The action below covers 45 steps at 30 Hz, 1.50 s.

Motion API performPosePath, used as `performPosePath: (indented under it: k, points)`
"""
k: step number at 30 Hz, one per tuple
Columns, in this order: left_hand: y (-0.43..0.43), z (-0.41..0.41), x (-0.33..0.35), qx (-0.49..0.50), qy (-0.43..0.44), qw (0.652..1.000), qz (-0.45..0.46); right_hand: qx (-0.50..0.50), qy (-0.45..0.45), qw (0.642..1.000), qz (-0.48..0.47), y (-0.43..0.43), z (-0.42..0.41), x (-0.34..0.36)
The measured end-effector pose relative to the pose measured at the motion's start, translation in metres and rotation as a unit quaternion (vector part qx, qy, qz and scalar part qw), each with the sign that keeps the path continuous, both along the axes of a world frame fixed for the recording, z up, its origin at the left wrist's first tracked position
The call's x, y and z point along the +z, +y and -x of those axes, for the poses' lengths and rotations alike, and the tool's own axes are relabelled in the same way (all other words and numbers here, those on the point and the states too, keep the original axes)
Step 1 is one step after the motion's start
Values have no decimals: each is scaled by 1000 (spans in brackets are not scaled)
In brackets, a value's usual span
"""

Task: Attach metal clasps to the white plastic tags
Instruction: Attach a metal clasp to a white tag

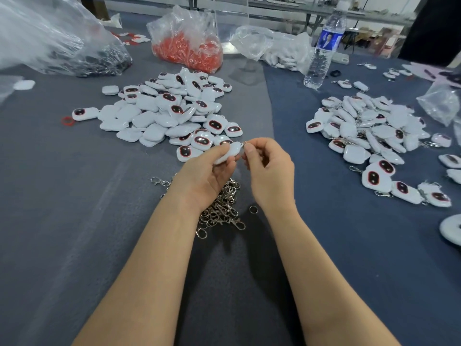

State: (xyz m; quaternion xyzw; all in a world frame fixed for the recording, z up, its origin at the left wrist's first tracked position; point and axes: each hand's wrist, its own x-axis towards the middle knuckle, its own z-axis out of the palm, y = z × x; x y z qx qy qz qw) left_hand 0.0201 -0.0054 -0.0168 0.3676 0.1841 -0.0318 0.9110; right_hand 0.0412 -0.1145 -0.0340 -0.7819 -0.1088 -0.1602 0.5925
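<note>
Two bare forearms reach in from 6 o'clock over the grey cloth (74,208). Beneath the wrists lies a clasp heap (222,208), a tangle of metal swivel hooks and rings, with one loose ring (253,209) just beside it at 3 o'clock. Above the heap the left hand (204,176) grips a tag (228,153), thumb on top and fingers curled beneath, its plain white side up. The right hand (270,168) meets it at the tag's 1 o'clock corner, thumb and forefinger pinching a clasp (245,144) whose small metal loop touches the tag there; whether it is threaded through cannot be told. At 12 o'clock from the hands spreads a tag pile (162,116), some faces showing dark ovals rimmed in red. At 2 o'clock a second pile (369,126) holds tags with clasps hanging from them. Farther off, a red bag (187,46) sits at 12 o'clock, a big clear bag (50,41) of dark metal parts at 10 o'clock, and at 1 o'clock a white bag (274,48) with a bottle (321,51) upright just beside it
</note>
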Motion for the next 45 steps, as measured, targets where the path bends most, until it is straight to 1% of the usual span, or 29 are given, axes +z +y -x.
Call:
performPosePath:
  k: [2,3,5,7,9,10,12,13,14,15,16,17,19,20,21,22,24,27,30,34,35,37,39,40,42,45]
  points:
    - [1,-1,0,18,-7,1000,-25,4,-25,998,60,-2,0,1]
    - [1,-1,-1,28,-18,998,-55,9,-37,995,89,-4,0,1]
    - [0,-2,-3,52,-45,984,-164,21,-51,989,135,-6,-1,2]
    - [-1,-3,-6,77,-77,951,-291,32,-52,982,176,-9,-3,2]
    - [-1,-4,-9,90,-119,904,-402,47,-42,974,217,-13,-6,1]
    - [0,-4,-11,89,-144,866,-470,54,-33,969,239,-15,-7,1]
    - [1,-1,-13,77,-195,771,-601,59,-17,959,277,-17,-10,-1]
    - [0,1,-14,71,-214,738,-636,60,-12,956,286,-18,-10,-1]
    - [0,0,-15,70,-225,723,-650,59,-8,956,288,-18,-10,-2]
    - [0,0,-16,76,-229,722,-649,57,-6,959,279,-18,-9,-1]
    - [-1,-1,-15,90,-225,743,-624,53,-2,965,258,-17,-8,0]
    - [-2,-2,-14,105,-209,787,-571,46,6,974,224,-16,-8,0]
    - [-3,-4,-10,114,-154,890,-414,35,33,989,137,-13,-6,2]
    - [-2,-4,-8,107,-127,924,-345,33,40,994,98,-11,-5,3]
    - [-2,-4,-7,96,-105,946,-292,31,38,996,70,-9,-4,3]
    - [-1,-4,-6,85,-89,960,-251,27,26,998,55,-8,-2,4]
    - [1,-3,-4,58,-70,976,-198,11,-17,998,54,-6,1,4]
    - [1,-1,-1,33,-51,981,-182,-13,-84,991,101,-6,2,2]
    - [1,-1,-3,52,-48,972,-224,-1,-104,981,161,-7,0,-1]
    - [1,0,-2,100,-82,946,-297,41,-120,966,224,-6,-1,-1]
    - [1,0,-3,108,-94,937,-319,53,-111,964,234,-7,-2,-1]
    - [1,-1,-5,116,-112,908,-387,68,-69,965,245,-10,-4,-1]
    - [-1,-2,-6,115,-125,881,-441,56,-11,971,233,-13,-6,0]
    - [-4,-2,-6,114,-130,878,-446,41,14,975,218,-16,-6,1]
    - [-14,-5,-6,100,-132,885,-434,8,47,984,172,-22,-7,4]
    - [-43,-15,-1,43,-135,902,-408,-9,85,994,68,-40,-7,9]
